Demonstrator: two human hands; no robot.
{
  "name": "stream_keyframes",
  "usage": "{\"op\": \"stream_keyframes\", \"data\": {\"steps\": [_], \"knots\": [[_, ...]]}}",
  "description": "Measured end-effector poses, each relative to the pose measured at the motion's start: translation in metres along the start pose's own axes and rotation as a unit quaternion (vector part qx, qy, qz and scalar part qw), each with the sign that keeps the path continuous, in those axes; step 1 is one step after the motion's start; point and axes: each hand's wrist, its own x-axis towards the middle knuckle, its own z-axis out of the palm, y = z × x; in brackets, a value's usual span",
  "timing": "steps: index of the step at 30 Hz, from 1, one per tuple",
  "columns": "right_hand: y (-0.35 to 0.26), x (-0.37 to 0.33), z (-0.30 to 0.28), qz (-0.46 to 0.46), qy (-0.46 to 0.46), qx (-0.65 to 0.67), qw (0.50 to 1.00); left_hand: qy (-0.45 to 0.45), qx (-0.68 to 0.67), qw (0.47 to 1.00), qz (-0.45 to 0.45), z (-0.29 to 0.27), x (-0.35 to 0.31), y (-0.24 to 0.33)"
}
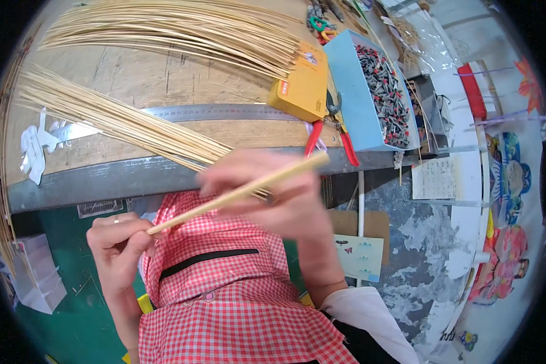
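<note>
A pale bamboo strip [239,193] slants up to the right in front of my apron, its right end looking wider and closer. My left hand [118,246] pinches the strip's lower left end between thumb and fingers. My right hand [279,194] is smeared by motion behind the strip's right half, so its grip is unclear. A loose sheaf of thin bamboo strips [121,118] lies slantwise on the wooden table [236,134], overhanging the front edge, and its ends reach in at my right hand. Behind it lies a larger pile of bamboo strips [170,27].
A metal ruler [206,112] lies along the table near a yellow box [303,85]. Red-handled pliers [333,121] rest beside a blue box [352,91] of small black and red pieces. White scraps [33,155] sit at left; a translucent bin [39,273] stands below.
</note>
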Motion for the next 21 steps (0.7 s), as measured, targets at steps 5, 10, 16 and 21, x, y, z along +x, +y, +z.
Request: {"op": "stream_keyframes", "data": {"steps": [5, 10, 16, 21], "knots": [[0.009, -0.003, -0.136, 0.13, 0.303, -0.271, 0.904, 0.077, 0.049, 0.996, 0.014, -0.015, -0.001, 0.003], [0.052, -0.053, -0.283, 0.244, 0.14, -0.676, 0.681, 0.106, 0.092, 0.99, 0.016, -0.03, -0.001, 0.002], [0.073, -0.069, -0.291, 0.298, 0.167, -0.591, 0.73, 0.11, 0.096, 0.989, 0.029, -0.034, -0.001, -0.003], [0.083, -0.076, -0.298, 0.225, 0.266, -0.614, 0.709, 0.115, 0.092, 0.989, -0.005, -0.025, 0.0, 0.004]]}}
